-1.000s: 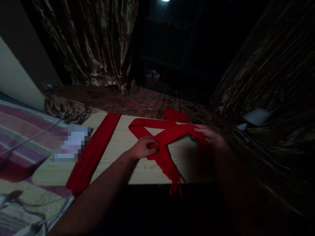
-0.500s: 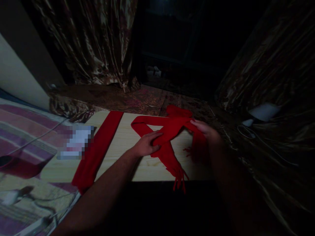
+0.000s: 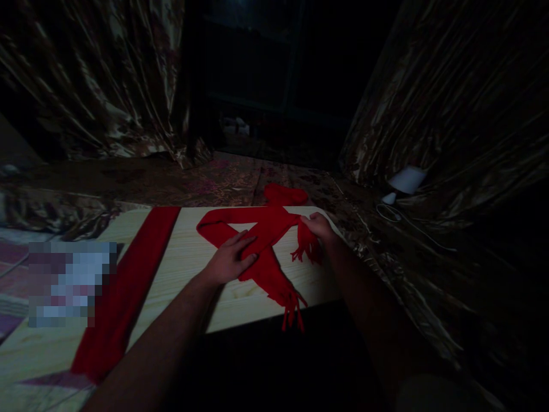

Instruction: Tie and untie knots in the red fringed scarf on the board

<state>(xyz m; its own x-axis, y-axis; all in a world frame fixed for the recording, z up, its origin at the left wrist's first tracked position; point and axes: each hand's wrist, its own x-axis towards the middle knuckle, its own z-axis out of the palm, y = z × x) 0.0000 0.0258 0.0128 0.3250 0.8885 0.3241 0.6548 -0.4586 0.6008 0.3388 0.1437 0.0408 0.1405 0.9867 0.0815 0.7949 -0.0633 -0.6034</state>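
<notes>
A red scarf (image 3: pixel 274 266) with fringed ends lies looped and crossed over itself on a pale wooden table (image 3: pixel 184 274). My left hand (image 3: pixel 231 260) rests on the crossing layers, its fingers stretched out flat and the thumb apart. At the table's right side my right hand (image 3: pixel 319 226) is closed on the scarf, pinching it just above one fringed end, which hangs below the fingers. The other fringe reaches over the near edge. Part of the red cloth bunches beyond the far edge. Further left, a flat red strip of cloth (image 3: pixel 132 280) runs across the table.
A pixelated rectangular item (image 3: pixel 72 283) lies at the left. A small white lamp (image 3: pixel 407 180) with a cord stands on the right. Patterned curtains (image 3: pixel 137 103) hang behind, and a striped cover (image 3: pixel 12 286) shows at the left edge. The room is dark.
The view has turned to the right, shifting the table leftward in it. My right hand has drawn nearer the table with the fringed end. The left hand stays on the scarf.
</notes>
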